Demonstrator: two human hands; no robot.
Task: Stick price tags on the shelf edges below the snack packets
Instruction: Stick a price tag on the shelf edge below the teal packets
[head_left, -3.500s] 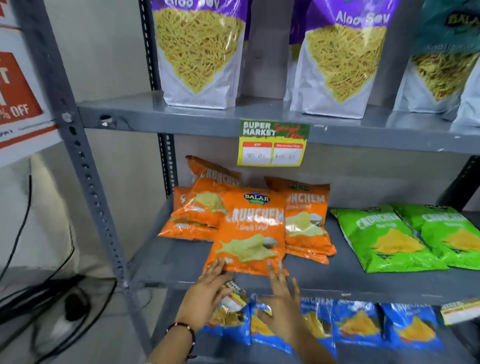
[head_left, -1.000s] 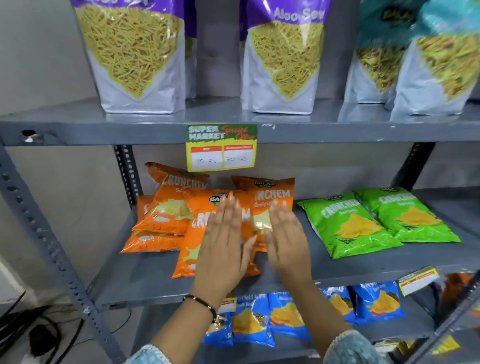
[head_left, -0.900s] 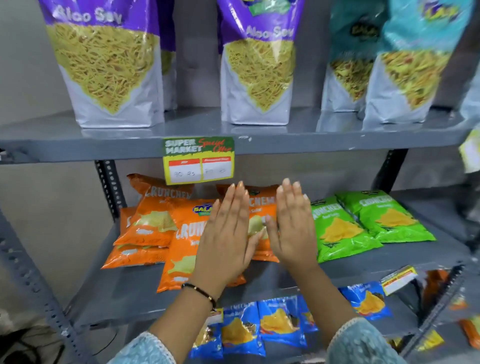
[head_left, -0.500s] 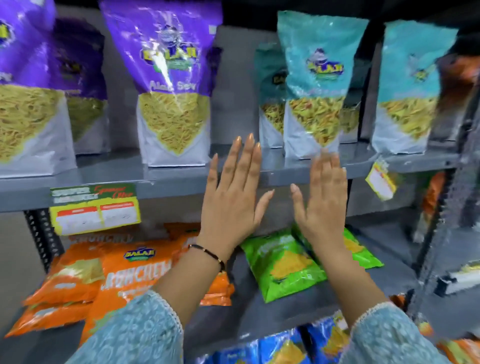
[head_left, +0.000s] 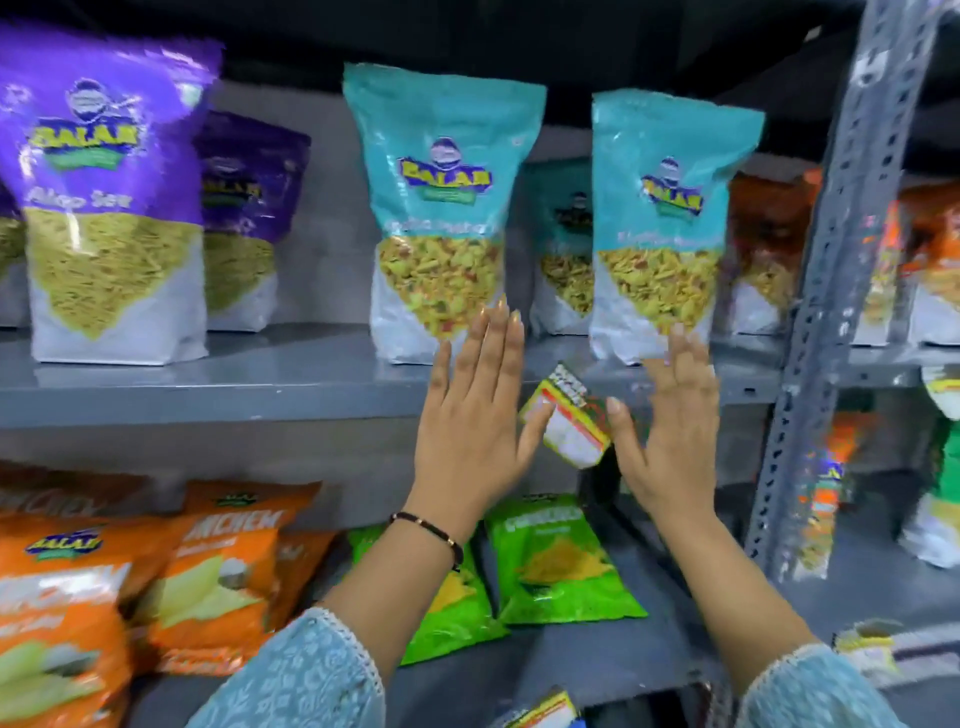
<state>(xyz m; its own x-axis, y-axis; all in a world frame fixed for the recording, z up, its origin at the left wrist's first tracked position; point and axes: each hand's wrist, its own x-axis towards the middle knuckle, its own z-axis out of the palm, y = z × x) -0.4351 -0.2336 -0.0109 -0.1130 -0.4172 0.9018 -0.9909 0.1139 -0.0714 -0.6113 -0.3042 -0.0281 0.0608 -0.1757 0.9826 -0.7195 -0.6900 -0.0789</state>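
A yellow and green price tag (head_left: 569, 422) hangs tilted on the front edge of the upper grey shelf (head_left: 208, 395), below the teal snack packets (head_left: 441, 208). My left hand (head_left: 475, 426) and my right hand (head_left: 665, 421) are raised flat on either side of the tag, fingers spread, palms toward the shelf. My left thumb tip is at the tag's left corner and my right thumb is close to its right side. Neither hand holds anything.
Purple Aloo Sev packets (head_left: 111, 208) stand on the left of the upper shelf. Orange packets (head_left: 208, 571) and green packets (head_left: 561, 561) lie on the shelf below. A perforated grey upright (head_left: 831, 291) rises on the right, with further packets and tags beyond it.
The view and both hands have swung up and to the right, from the orange packets on the lower shelf to the tilted tag under the teal packets. The hands stay empty.
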